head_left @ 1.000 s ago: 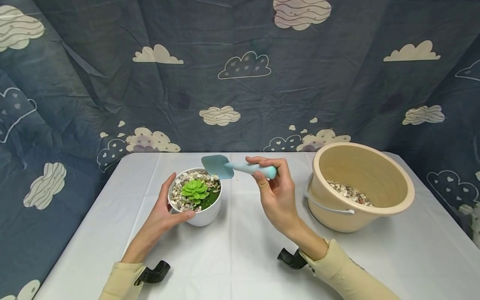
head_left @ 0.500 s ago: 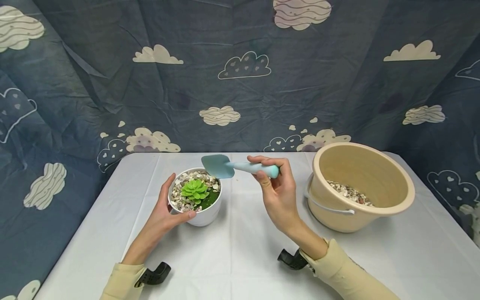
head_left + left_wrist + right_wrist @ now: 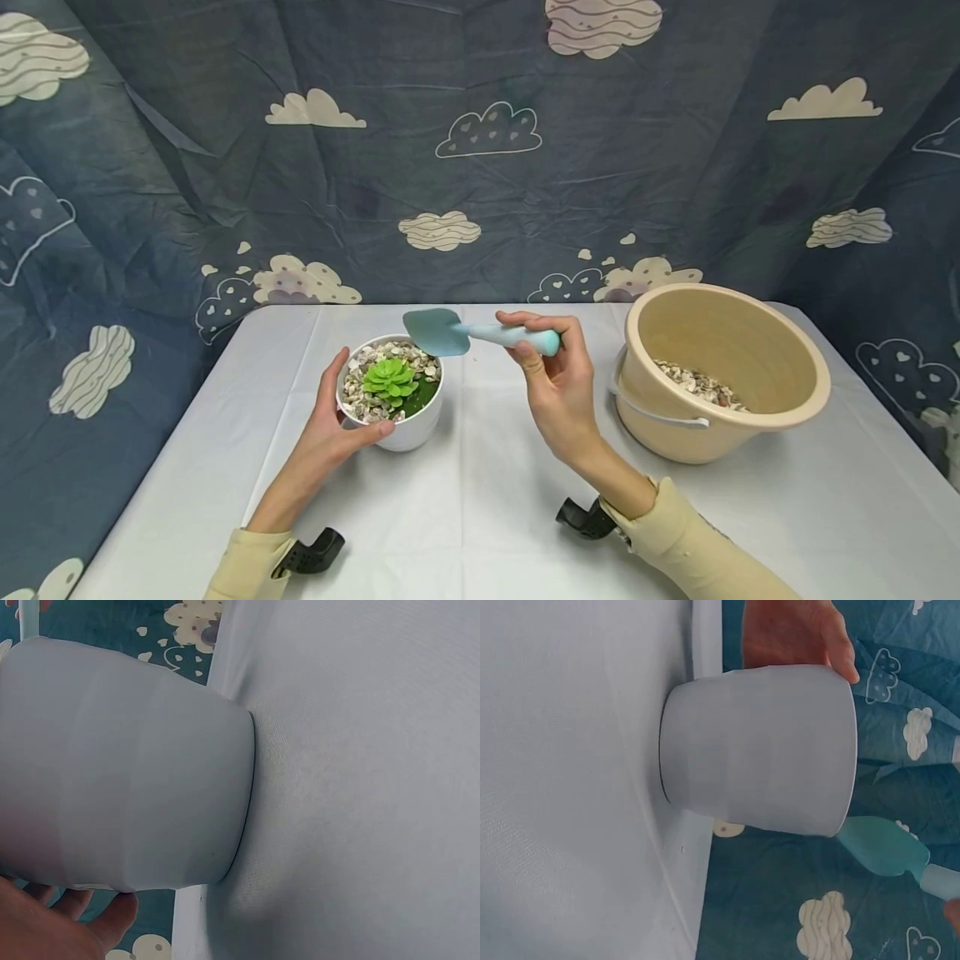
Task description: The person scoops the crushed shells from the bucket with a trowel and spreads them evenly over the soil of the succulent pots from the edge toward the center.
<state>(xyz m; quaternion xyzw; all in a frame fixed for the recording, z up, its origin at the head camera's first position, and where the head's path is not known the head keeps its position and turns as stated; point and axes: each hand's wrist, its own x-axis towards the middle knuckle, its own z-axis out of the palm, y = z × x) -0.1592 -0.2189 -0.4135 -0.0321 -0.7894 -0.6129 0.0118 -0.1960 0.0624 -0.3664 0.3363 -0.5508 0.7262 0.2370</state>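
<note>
A white plant pot (image 3: pixel 408 435) stands upright on the table, left of centre. In it sit a bright green succulent (image 3: pixel 389 380), pale shell-like gravel (image 3: pixel 362 396) and a bare green patch (image 3: pixel 422 398) at the right. My left hand (image 3: pixel 322 437) grips the pot from the left, thumb along the front rim, fingers round the far side. Between thumb and fingers, my right hand (image 3: pixel 558 400) holds the pale blue handle of a small trowel (image 3: pixel 435 332). Its blade hangs at the pot's back right rim, also visible beside the pot in the right wrist view (image 3: pixel 881 844).
A beige bucket (image 3: pixel 667 433) with a grey handle (image 3: pixel 667 419) stands at the right, with more gravel (image 3: pixel 697 385) at its bottom. White cloth (image 3: pixel 480 517) covers the table. Behind hangs a dark blue cloud-print curtain (image 3: pixel 495 217).
Bits of gravel at the trowel's blade tip a second ago have dropped off. The right hand has shifted very slightly right; the left hand keeps its grip on the pot.
</note>
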